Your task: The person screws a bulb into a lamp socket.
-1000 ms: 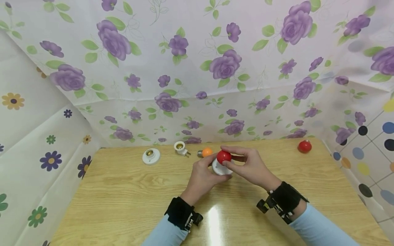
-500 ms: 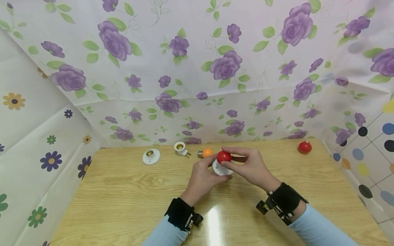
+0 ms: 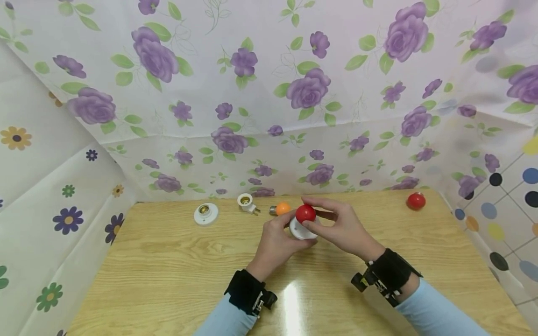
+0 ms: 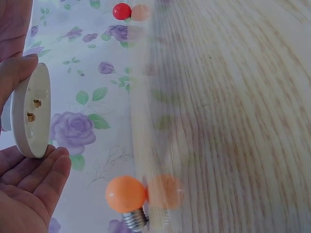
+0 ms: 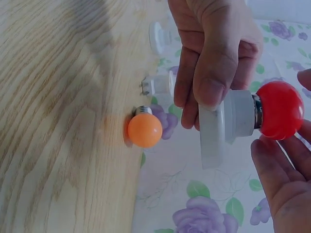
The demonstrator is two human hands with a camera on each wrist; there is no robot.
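Observation:
My left hand [image 3: 278, 239] grips a round white lamp holder [image 5: 214, 138] by the rim of its base. In the left wrist view two brass screws show on the hollow underside of this holder. A red light bulb [image 5: 281, 110] sits in the socket, with a strip of its metal cap visible at the mouth. My right hand [image 3: 336, 225] pinches the red bulb between thumb and fingers. Holder and bulb are held up off the table, tilted. Just behind them lies an orange light bulb [image 3: 283, 208] with a screw cap.
On the wooden table [image 3: 176, 270], a second white lamp holder [image 3: 206, 213] stands at the back left. Beside it lies a white plug-in socket [image 3: 247, 203] with metal prongs. Another red bulb [image 3: 416, 200] rests near the back right corner. Flowered sheeting [image 3: 269, 93] rises behind the table.
Both hands stay at the same spot on the holder and the red bulb. The right fingers shift only slightly around the bulb.

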